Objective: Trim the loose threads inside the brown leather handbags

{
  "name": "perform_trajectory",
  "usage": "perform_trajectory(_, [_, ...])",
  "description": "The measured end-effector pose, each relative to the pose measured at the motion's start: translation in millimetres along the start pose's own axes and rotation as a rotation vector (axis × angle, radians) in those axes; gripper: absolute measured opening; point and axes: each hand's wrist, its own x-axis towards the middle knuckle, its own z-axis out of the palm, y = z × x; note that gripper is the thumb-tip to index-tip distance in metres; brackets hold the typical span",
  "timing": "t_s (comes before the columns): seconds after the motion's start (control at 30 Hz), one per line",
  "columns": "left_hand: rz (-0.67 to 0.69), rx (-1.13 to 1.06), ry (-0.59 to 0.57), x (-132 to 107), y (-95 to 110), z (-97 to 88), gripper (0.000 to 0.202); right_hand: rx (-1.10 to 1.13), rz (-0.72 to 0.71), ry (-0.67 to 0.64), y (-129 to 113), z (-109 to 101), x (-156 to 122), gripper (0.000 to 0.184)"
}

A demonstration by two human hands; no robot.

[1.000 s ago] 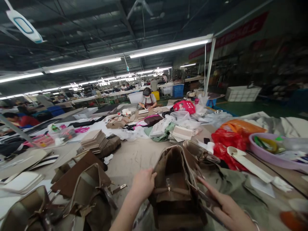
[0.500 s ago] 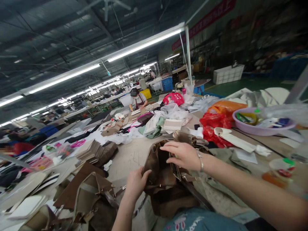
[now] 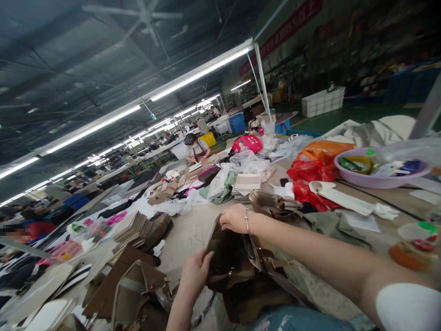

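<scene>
A brown handbag (image 3: 241,289) stands in front of me with its mouth open and its inside in shadow. My left hand (image 3: 195,270) is closed on the left edge of its rim, thumb on the inner side. At the far rim, my right hand (image 3: 235,218) has its fingers curled down over the edge, the fingertips partly hidden. Metal fittings and straps show on the bag's near and right sides. More brown bags (image 3: 141,292) lie to the left of my left hand.
Stacked beige pieces (image 3: 132,230) lie left of the bag, and a pile of light panels (image 3: 246,183) lies beyond it. A purple basin (image 3: 379,179), red plastic bags (image 3: 310,172) and a green-lidded jar (image 3: 415,246) stand on the right. A co-worker (image 3: 198,149) is across the table.
My right hand has moved left from above the bag's opening onto its far rim, and its fingers have closed there. The left hand stays at the left edge.
</scene>
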Motion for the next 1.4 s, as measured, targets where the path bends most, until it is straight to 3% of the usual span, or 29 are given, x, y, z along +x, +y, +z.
perform_trajectory(0.93, [0.02,0.005,-0.058,6.1,-5.9,-0.1,0.034,-0.008,0.117,0.032,-6.4,8.2,18.9,0.027])
perform_trajectory(1.13, [0.033,0.027,-0.089,5.9,-8.1,1.8,0.034,-0.008,0.111,0.109,-3.4,10.6,20.3,0.028])
perform_trajectory(1.4, [0.042,0.057,-0.256,1.1,1.9,-24.9,0.029,-0.049,0.063,0.015,-6.6,-0.8,24.3,0.021])
